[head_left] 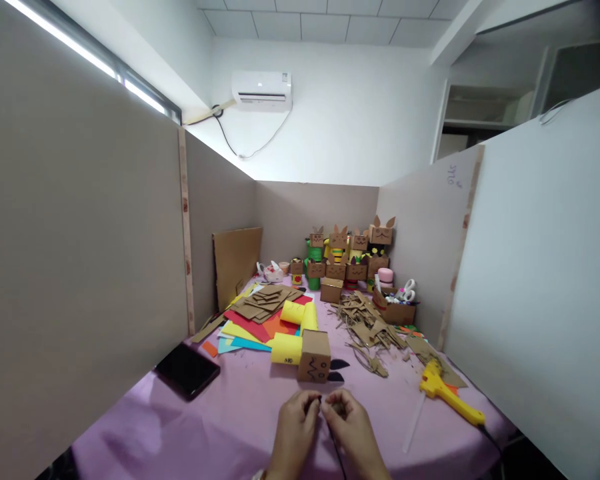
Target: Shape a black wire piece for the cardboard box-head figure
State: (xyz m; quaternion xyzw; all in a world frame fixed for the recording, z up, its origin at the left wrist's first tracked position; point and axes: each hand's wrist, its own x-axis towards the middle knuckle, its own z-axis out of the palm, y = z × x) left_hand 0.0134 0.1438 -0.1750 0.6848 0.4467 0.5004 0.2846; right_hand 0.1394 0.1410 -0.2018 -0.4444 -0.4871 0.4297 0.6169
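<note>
Black and thin, a strand [337, 448] runs from between the two hands down to the lower edge of the view. Left hand [296, 423] and right hand [351, 423] meet almost tip to tip, thumbs and fingers pinched together on the strand near its upper end; how much of it each takes is hidden by the fingers. Just beyond them, straight ahead on the purple-covered surface [230, 427], a figure [306, 355] lies on its side. Its long axis runs crosswise, yellow tube [286, 349] to the left, box head [315, 360] to the right, dark ears [337, 377] pointing right. The box head is nearer the left hand, while the ears lie ahead of the right.

Farther off to the right, a low cardboard box [400, 313] holds white-handled scissors [409, 291] among small things too crowded to name. Near the far left stands a pinkish cup [284, 267], its contents not readable. One small plain box [331, 291] sits before the standing figures [357, 270]; whether anything is inside, I cannot tell. Right of the right hand, well apart, lies a yellow glue gun [451, 395]
</note>
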